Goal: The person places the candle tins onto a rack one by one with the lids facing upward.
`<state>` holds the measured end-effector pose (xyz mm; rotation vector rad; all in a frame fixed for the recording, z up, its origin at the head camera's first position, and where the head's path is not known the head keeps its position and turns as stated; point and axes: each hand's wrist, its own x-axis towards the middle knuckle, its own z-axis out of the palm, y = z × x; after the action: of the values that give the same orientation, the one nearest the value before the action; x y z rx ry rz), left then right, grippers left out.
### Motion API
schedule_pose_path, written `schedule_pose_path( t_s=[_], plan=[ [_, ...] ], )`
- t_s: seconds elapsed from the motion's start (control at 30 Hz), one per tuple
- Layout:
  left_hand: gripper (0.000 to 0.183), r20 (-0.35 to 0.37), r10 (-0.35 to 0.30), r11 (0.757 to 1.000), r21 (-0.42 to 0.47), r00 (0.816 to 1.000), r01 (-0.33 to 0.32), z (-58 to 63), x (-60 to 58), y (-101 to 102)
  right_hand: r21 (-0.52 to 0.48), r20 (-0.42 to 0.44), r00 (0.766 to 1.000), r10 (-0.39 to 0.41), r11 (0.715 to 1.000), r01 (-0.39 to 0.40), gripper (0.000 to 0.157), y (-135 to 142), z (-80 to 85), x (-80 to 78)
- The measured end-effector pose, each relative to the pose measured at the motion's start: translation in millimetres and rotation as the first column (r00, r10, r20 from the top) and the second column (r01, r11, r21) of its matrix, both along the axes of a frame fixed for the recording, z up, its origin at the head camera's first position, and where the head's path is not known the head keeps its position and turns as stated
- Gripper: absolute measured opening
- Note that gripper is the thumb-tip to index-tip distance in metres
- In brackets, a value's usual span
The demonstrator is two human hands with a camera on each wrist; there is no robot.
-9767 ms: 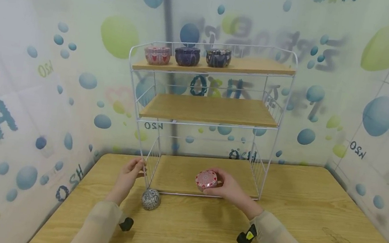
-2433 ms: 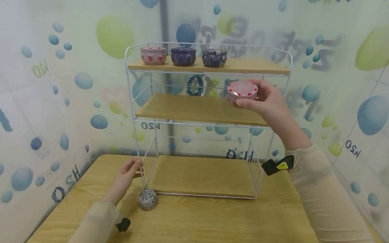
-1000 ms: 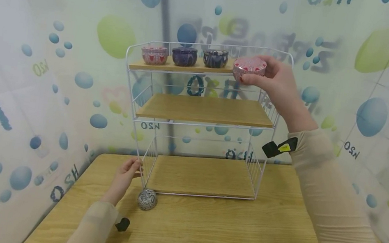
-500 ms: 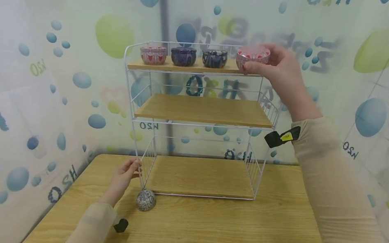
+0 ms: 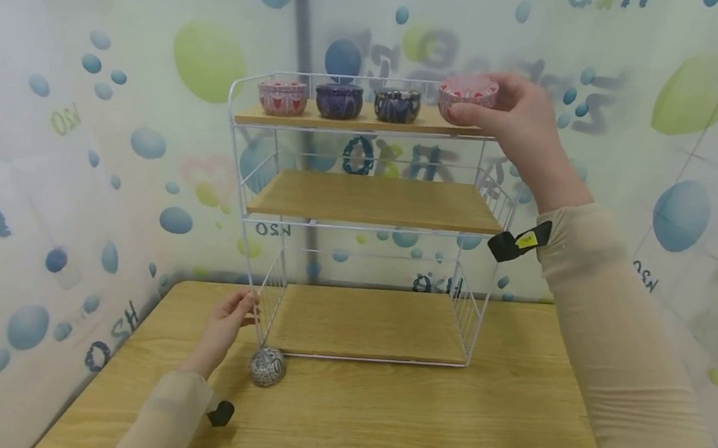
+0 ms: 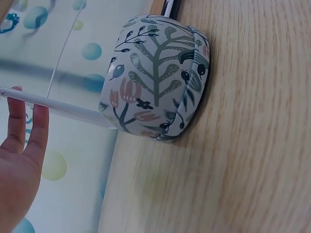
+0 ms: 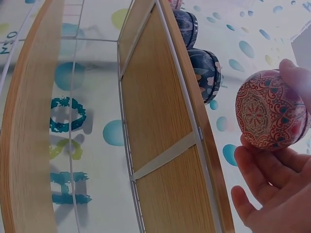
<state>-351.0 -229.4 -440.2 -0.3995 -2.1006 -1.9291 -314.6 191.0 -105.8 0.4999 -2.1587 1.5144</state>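
My right hand (image 5: 527, 129) pinches a round pink tin (image 5: 466, 100) with red hearts between thumb and fingers. The tin is level and at the height of the rack's top board (image 5: 431, 117). In the right wrist view, a gap shows between the board and the tin (image 7: 269, 109), whose base has a red and teal pattern. My left hand (image 5: 224, 324) holds the left front post of the white wire rack (image 5: 240, 196) low down; in the left wrist view, two fingers (image 6: 39, 128) lie against the white post (image 6: 73, 110). The thumb is hidden there.
On the top board stand a pink heart tin (image 5: 282, 98), a purple tin (image 5: 338, 102) and a dark floral tin (image 5: 397, 106). A grey patterned tin (image 5: 268, 367) sits on the wooden table (image 5: 371, 432) by the rack's front left foot. The middle board (image 5: 376, 200) lies below.
My right hand has lifted the pink tin from near the bottom board, past the middle board, up to the top board's right part. My left hand stays on the post.
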Motion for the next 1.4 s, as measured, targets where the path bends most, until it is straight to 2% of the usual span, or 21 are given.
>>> schedule_pose_path(
  t_s=[0.23,0.47,0.63,0.77,0.9,1.0,1.13,1.4],
  plan=[
    [0.022,0.007,-0.004,1.000,0.001,1.000,0.004,3.4,-1.7,0,-0.024,-0.006,1.000,0.001,1.000,-0.002,0.057,0,2.3,-2.9],
    [0.018,0.069,-0.018,1.000,-0.014,0.997,0.019,26.3,17.2,9,-0.012,0.029,0.999,-0.027,1.000,0.027,0.066,1,4.3,-8.8],
    [0.019,0.103,-0.003,1.000,-0.011,0.995,0.004,21.9,19.1,9,0.003,0.061,0.997,-0.044,0.999,0.044,0.074,0,3.3,-13.4],
    [0.018,0.111,-0.002,1.000,0.003,0.994,0.001,10.6,13.5,5,0.028,0.090,0.994,-0.062,0.998,0.060,0.081,0,2.5,-15.7],
    [0.021,0.084,0.006,1.000,0.014,0.996,-0.007,-0.4,4.9,1,0.019,0.086,0.995,-0.046,0.999,0.045,0.078,-2,3.9,-17.1],
    [0.024,0.055,0.007,1.000,0.006,0.998,-0.008,-3.2,3.0,-1,0.014,0.088,0.995,-0.043,0.999,0.042,0.078,-4,6.3,-17.7],
    [0.023,0.048,0.004,1.000,0.006,0.999,-0.004,-2.8,3.2,-1,0.028,0.096,0.993,-0.068,0.997,0.065,0.077,-5,9.4,-19.2],
    [0.019,0.049,-0.013,1.000,-0.010,0.999,0.014,13.3,12.2,4,0.050,0.061,0.995,-0.076,0.996,0.073,0.047,-4,12.0,-19.2]
  ],
)
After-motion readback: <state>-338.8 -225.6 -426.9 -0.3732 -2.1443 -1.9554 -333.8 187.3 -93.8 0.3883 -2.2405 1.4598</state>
